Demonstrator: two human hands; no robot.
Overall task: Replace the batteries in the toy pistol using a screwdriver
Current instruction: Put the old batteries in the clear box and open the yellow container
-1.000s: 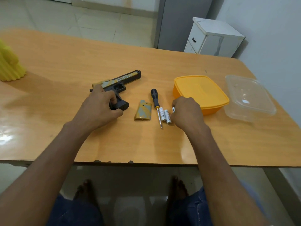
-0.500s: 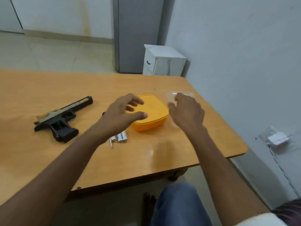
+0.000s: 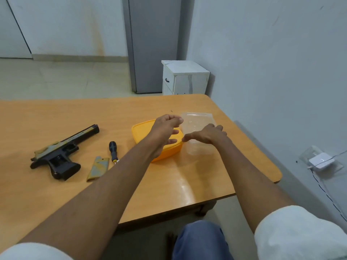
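A: From the head camera, where is the toy pistol (image 3: 62, 152)?

B: It lies on its side at the left of the tabletop (image 3: 197, 181), barrel pointing away and to the right, well apart from both hands. Nobody is touching it.

A: And the bits around it?

B: Just right of the grip lies a small camouflage-patterned cover (image 3: 98, 168), flat on the wood. Beside that is the screwdriver (image 3: 113, 151) — black handle away from the camera, its tip hidden behind the left forearm.

A: What are the hands doing?

B: Both reach toward the far right of the tabletop. The left hand (image 3: 165, 131) hovers above the yellow lid (image 3: 142, 131), its fingers (image 3: 173, 132) spread and loosely curled, gripping nothing. The right hand (image 3: 207, 135) is palm down at the clear container (image 3: 198, 121), thumb stretched left toward the yellow lid's edge. Its fingers are spread too — whether they actually press on the clear plastic I cannot tell.

A: How do the two boxes sit?

B: The yellow lid covers an orange tub, and the clear container stands just beside it on the right, near the tabletop's corner.

A: Any batteries visible?

B: I cannot make any out; the left forearm covers the spot next to the screwdriver.
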